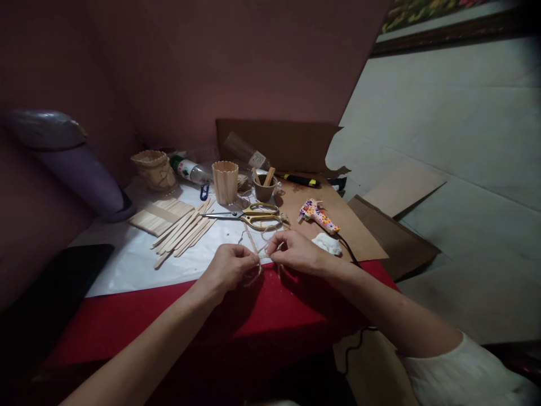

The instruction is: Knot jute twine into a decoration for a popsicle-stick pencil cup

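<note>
Both hands pinch thin brown twine (251, 239) near the front edge of the white sheet. My left hand (232, 265) is closed on it, with loose strands hanging under the fingertips. A short gap to the right, my right hand (293, 252) is closed on another part of the twine, thumb and forefinger together. Gold-handled scissors (260, 216) lie just beyond the hands, blades pointing left. A flowered glue gun (319, 216) rests on cardboard to the right, beside a crumpled white wad (327, 243). Wooden craft sticks (181, 232) are spread at the left.
A stick-covered cup (225, 183), a small brown pot (265, 189) holding sticks, and a decorated basket (155, 171) stand behind. Plastic bottles (192, 170) lie near the wall. A yellow-black utility knife (300, 180) rests on the cardboard (355, 225). The glue gun's cord (350, 251) crosses the table's right edge.
</note>
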The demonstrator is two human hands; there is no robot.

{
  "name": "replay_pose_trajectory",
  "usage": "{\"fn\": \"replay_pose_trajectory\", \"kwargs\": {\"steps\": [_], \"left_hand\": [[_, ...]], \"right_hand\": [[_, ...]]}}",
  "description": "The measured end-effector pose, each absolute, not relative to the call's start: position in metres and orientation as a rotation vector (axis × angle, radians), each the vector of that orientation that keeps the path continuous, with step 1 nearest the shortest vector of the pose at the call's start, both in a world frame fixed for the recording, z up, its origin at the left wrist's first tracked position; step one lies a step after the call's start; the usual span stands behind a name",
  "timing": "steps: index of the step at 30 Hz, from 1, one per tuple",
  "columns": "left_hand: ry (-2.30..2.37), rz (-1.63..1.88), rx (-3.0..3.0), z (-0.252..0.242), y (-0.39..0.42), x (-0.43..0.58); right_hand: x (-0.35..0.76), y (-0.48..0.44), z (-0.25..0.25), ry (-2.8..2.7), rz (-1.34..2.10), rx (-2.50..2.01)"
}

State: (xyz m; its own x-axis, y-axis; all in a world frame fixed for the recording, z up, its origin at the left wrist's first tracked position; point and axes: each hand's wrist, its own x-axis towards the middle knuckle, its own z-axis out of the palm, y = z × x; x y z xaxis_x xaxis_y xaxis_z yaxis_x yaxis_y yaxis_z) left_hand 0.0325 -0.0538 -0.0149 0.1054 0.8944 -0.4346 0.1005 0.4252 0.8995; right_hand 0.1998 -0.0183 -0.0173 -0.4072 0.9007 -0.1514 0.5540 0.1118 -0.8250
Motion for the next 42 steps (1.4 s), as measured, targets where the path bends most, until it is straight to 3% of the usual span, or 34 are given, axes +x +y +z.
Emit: {"fn": "replay_pose_trajectory", "kwargs": {"steps": [6,12,26,34,42], "left_hand": [[1.359,0.741,0.985,-0.015,-0.054,0.033],[1.303,0.772,1.001,-0.018,-0.053,0.032],[1.307,0.686,1.053,-0.016,-0.05,0.03],[1.074,0.679,0.969,-0.016,-0.053,0.023],[1.093,0.684,0.952,-0.019,-0.053,0.02]], "right_hand": [[0.197,-0.02,-0.013,-1.82,1.544,-1.335],[0.2,-0.02,-0.013,-1.908,1.662,-1.312],[0.188,-0.046,-0.01,-1.845,1.429,-1.374],[0.176,-0.077,-0.025,-2.187,0.643,-1.439],[0.199,-0.081,0.007,-2.331,0.274,-1.46]]}}
